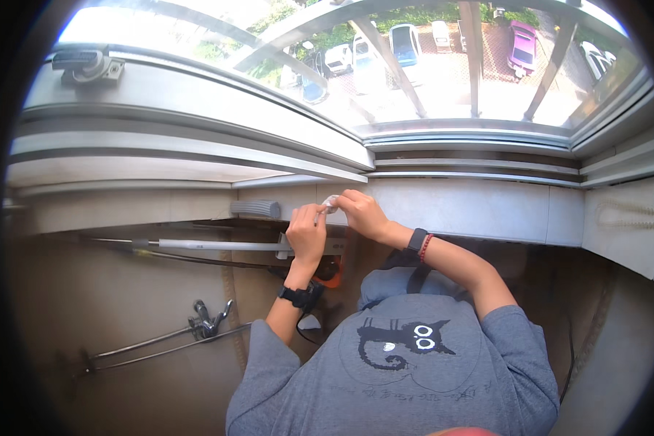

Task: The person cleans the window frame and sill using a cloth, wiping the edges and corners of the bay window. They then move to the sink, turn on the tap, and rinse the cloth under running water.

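Note:
Close together above the window sill [458,207], my left hand [307,234] and my right hand [365,214] pinch a small, whitish, crumpled piece [330,203] between them. It looks thin and soft, but its exact kind cannot be made out. Fingers of both hands are closed on it, and they cover part of it. A grey ribbed block [255,209] lies on the sill just left of my left hand. Dark bands circle both wrists, and a red beaded bracelet is on the right one.
Ahead is a sliding window frame [472,174] with metal bars [474,65] outside; parked cars stand below. A latch [91,65] is at far left. Below the sill are a white pole [218,245], an orange object [332,272] and a metal tap-like fitting [209,320].

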Demonstrator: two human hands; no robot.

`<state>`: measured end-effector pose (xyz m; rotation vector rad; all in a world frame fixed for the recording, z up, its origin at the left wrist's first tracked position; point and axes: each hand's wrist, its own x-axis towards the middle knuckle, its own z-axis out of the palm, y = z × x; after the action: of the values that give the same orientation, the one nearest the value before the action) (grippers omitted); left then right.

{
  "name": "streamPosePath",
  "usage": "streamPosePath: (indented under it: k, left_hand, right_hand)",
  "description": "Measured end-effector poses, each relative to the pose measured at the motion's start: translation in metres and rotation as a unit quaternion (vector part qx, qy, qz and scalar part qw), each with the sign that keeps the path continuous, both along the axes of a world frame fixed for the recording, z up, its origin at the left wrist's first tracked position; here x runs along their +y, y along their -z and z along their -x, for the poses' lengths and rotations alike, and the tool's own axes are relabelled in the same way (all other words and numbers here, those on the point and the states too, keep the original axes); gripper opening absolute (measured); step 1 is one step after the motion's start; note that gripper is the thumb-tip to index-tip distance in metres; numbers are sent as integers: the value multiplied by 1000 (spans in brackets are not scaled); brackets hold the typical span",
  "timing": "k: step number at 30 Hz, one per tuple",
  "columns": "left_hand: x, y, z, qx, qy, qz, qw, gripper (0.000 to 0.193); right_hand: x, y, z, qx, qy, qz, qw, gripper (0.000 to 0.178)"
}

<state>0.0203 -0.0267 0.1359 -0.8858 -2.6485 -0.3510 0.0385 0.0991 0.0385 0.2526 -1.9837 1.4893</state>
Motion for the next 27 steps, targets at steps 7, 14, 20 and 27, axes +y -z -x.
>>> streamPosePath:
  k: [7, 14, 20, 27]
  left_hand:
    - [28, -34, -20, 102, 22, -130, 986, 15]
    - [33, -19, 5, 82, -27, -154, 984, 11]
    - [32, 40, 9, -76, 18, -20, 997, 6]
    - [48, 1, -2, -22, 62, -113, 991, 10]
  right_hand:
    - [44, -88, 1, 153, 54, 17, 987, 28]
    - [21, -64, 27, 143, 132, 50, 980, 23]
    - [33, 47, -2, -96, 8, -27, 995, 14]
    - [72, -17, -6, -61, -37, -55, 996, 12]
